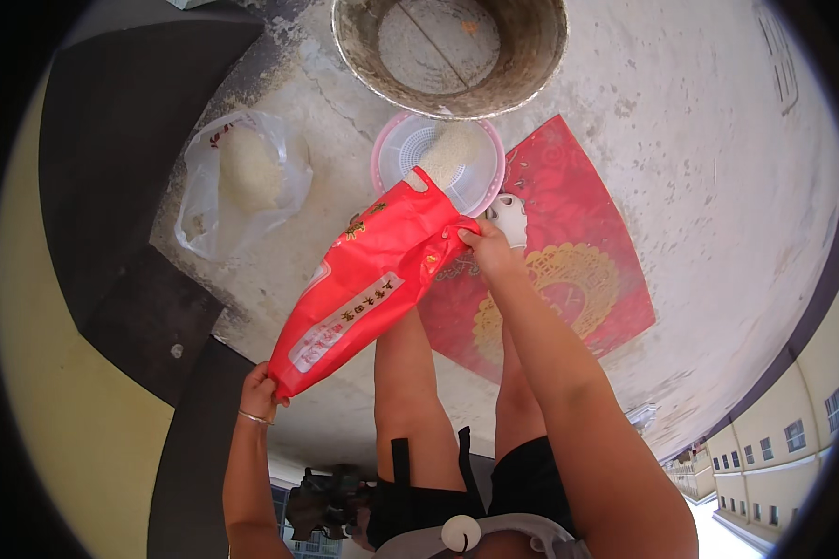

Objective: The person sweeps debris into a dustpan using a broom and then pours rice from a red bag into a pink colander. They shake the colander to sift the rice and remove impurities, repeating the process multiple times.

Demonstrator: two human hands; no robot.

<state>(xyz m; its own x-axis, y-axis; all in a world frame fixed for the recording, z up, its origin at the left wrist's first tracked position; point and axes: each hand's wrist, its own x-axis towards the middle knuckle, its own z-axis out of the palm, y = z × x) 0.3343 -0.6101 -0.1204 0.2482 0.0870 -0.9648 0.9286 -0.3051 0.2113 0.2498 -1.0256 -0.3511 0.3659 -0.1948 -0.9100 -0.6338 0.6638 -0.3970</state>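
A red bag [368,279] with gold printing is stretched slantwise between my hands. My left hand [262,389] grips its bottom corner at the lower left. Near its mouth, my right hand [487,248] pinches the side edge. The open mouth, with a cut-out handle hole, lies over the near rim of a round colander [390,154] with a pink rim. Pale grain, looking like rice [452,154], is heaped in the colander beside the bag's mouth. Whatever is still inside the bag is hidden.
A translucent plastic bag [196,210] with a pale grain-filled lump stands at the left. Beyond the colander is a large worn metal tub [545,56]. A red mat [597,214] with gold patterning lies at the right, with my white shoe [511,222] at its edge.
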